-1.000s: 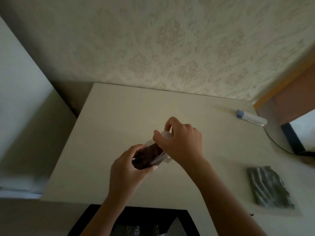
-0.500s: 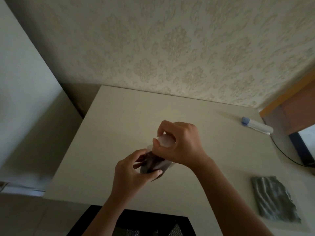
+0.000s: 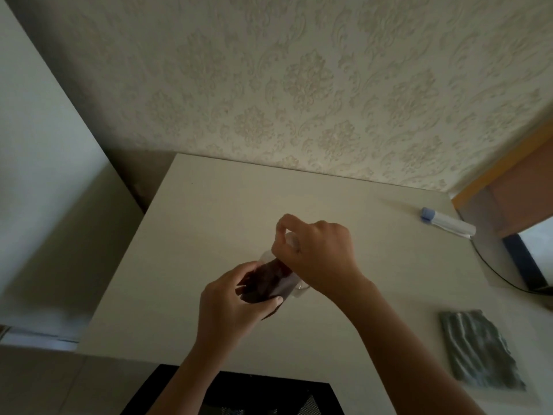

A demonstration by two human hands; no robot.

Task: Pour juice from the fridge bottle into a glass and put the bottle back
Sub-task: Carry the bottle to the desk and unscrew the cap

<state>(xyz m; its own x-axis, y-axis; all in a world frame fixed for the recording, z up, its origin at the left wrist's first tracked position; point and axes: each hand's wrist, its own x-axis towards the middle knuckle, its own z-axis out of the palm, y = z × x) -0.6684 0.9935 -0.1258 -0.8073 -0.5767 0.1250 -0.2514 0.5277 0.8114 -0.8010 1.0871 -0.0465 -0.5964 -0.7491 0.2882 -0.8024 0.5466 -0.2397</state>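
Dark juice shows through the clear bottle, held tilted above the pale counter, its long axis running from the left hand up and rightward to the cap end. That hand grips the body; the right hand curls round what seems to be the cap, though blur hides it. No glass is visible.

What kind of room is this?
Probably a room in a home, maybe by the kitchen. Patterned wallpaper covers the wall, a folded cloth lies on the pale table, and both hands hold a juice bottle.
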